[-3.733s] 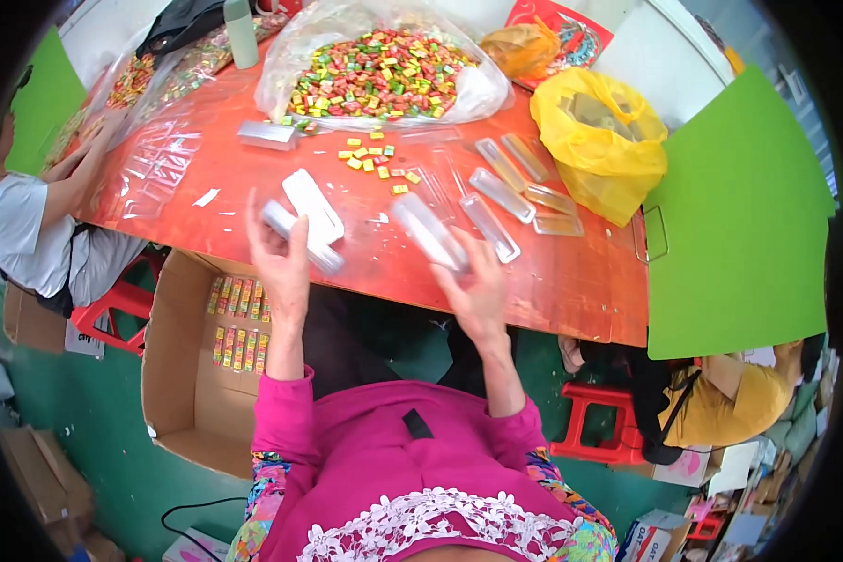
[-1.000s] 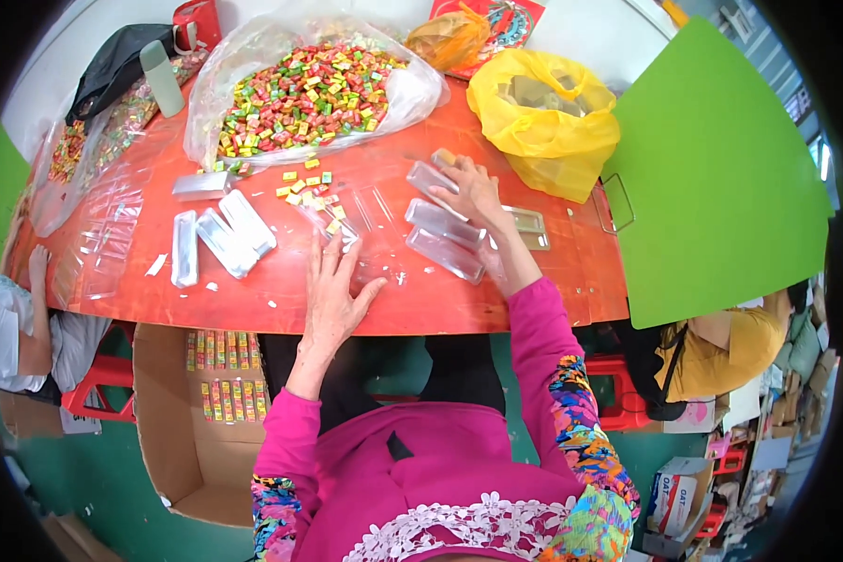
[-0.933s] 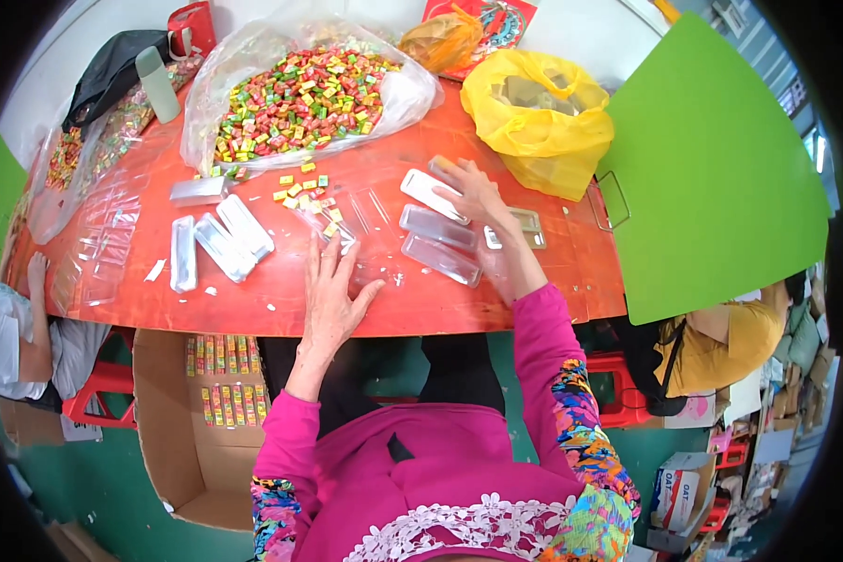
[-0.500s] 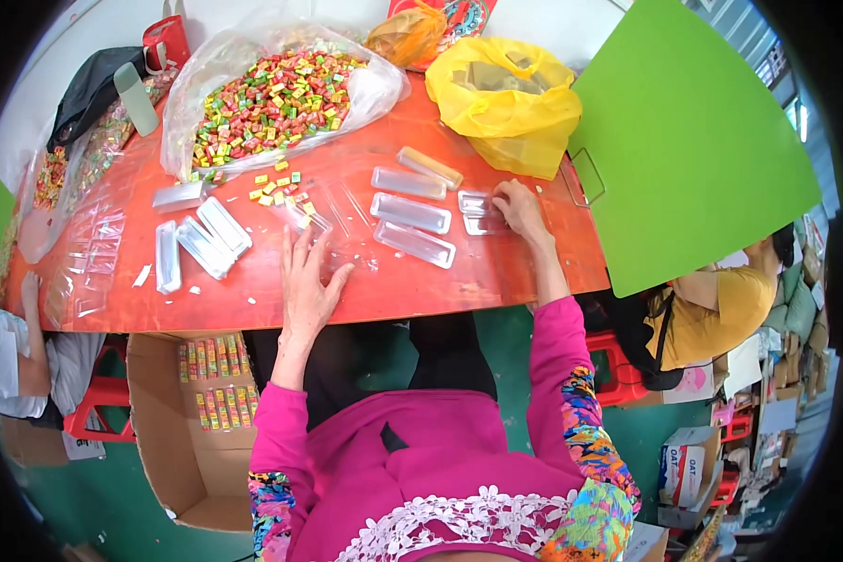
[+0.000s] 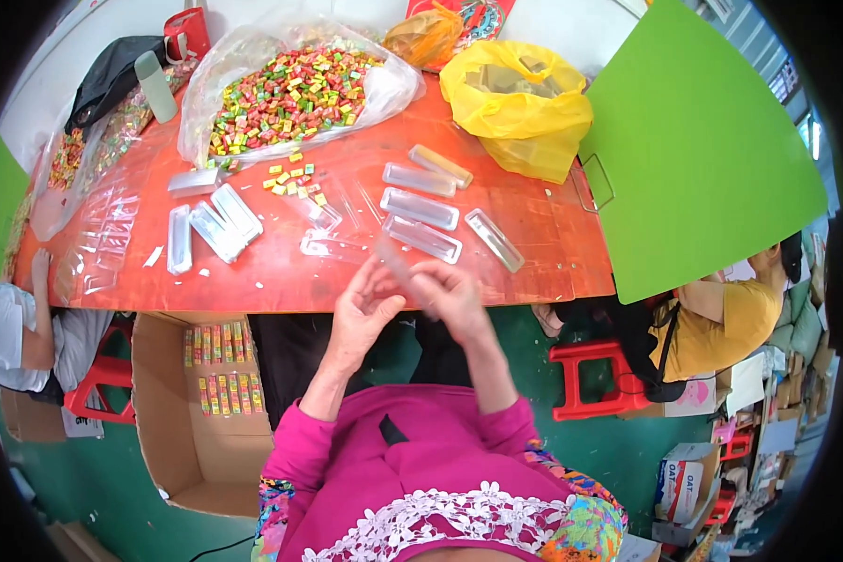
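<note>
My right hand (image 5: 451, 298), slightly blurred, grips a narrow clear plastic tray (image 5: 398, 262) above the table's near edge. My left hand (image 5: 358, 314) is close beside it, fingers apart and thumb spread, at the tray's left side; whether it touches the tray I cannot tell. Beyond my hands several similar clear trays (image 5: 421, 209) lie in a loose row, and a single tray (image 5: 495, 240) lies at an angle to their right. A few small yellow wrapped sweets (image 5: 290, 175) are scattered farther back, with flat clear plastic sleeves (image 5: 332, 245) near them.
A large clear bag of colourful wrapped sweets (image 5: 290, 98) sits at the back of the red table (image 5: 553, 258). A yellow bag (image 5: 525, 112) and a green board (image 5: 702, 150) stand right. A cardboard box (image 5: 164, 403) with sweet packs is below left. Co-workers sit at both sides.
My right hand has picked up one of two trays at the right and brought it left, toward me. My left hand has come off the table to meet it.
</note>
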The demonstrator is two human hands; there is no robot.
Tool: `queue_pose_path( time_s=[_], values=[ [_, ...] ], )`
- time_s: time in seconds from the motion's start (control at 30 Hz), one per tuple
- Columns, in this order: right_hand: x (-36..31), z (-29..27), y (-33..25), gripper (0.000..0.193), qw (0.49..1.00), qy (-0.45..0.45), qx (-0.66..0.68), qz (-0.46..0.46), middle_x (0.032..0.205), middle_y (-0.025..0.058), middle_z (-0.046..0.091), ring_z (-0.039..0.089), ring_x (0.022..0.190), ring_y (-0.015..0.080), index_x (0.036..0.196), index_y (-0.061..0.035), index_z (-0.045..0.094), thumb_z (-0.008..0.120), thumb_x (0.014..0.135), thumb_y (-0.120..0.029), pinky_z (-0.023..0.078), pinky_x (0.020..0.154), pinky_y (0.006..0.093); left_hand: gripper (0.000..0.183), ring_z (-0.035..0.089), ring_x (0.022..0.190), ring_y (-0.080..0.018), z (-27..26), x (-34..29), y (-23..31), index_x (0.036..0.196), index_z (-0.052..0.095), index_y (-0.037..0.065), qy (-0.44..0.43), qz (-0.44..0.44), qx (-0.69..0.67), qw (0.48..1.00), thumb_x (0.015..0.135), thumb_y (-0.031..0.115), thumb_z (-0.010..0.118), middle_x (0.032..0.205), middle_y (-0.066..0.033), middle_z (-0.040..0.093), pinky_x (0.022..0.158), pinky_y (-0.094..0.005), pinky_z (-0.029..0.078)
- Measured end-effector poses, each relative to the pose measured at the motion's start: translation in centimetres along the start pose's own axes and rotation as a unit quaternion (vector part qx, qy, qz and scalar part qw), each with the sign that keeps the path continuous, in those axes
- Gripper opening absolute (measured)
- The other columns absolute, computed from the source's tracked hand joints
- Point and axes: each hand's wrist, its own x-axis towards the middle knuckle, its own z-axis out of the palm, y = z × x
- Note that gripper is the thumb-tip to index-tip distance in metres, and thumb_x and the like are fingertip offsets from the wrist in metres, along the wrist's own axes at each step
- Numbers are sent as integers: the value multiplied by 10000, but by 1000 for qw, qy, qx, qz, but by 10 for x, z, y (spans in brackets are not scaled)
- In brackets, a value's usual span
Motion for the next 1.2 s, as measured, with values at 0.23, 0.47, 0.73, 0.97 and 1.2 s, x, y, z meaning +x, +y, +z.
queue_pose_path(
  time_s=[0.23, 0.47, 0.73, 0.97, 1.2],
  values=[
    [12, 20, -12, 199, 954, -162, -224, -116, 924, 86, 702, 652, 881, 155, 1063, 5, 676, 649, 917, -127, 520, 797, 304, 638, 602, 1152, -216, -23, -25, 20, 1445, 382, 6, 63, 10, -12, 998, 867, -57, 644, 1331, -152, 566, 977, -338, 507],
    [227, -95, -20, 314, 861, 117, -412, -273, 1041, 208, 675, 651, 970, 306, 1131, 10, 639, 544, 974, -246, 520, 824, 399, 680, 607, 1156, -299, -48, -46, 36, 1464, 338, -3, 110, 21, -68, 991, 868, -9, 666, 1239, -135, 581, 945, -404, 537],
    [283, -143, 0, 373, 701, 90, -699, -108, 1127, 215, 667, 630, 1052, 382, 1188, -12, 630, 489, 989, -295, 488, 909, 464, 682, 630, 1124, -325, -56, -49, 35, 1472, 321, 30, 128, 8, -60, 990, 892, 57, 680, 1216, -147, 582, 892, -411, 568],
    [186, -104, -35, 246, 791, 46, -580, -187, 970, 166, 686, 656, 897, 315, 1044, -4, 667, 571, 950, -210, 503, 798, 380, 719, 631, 1116, -309, -41, -27, 44, 1499, 220, 42, 142, 35, -47, 988, 912, 21, 634, 1230, -187, 577, 886, -417, 570],
    [22, 28, -58, 240, 925, -196, -283, -162, 926, 65, 650, 620, 818, 128, 1029, 5, 651, 750, 825, -74, 494, 727, 274, 790, 638, 1072, -255, -27, -21, 46, 1520, 185, 44, 116, 68, -62, 989, 895, 10, 667, 1210, -180, 583, 894, -380, 556]
  ],
)
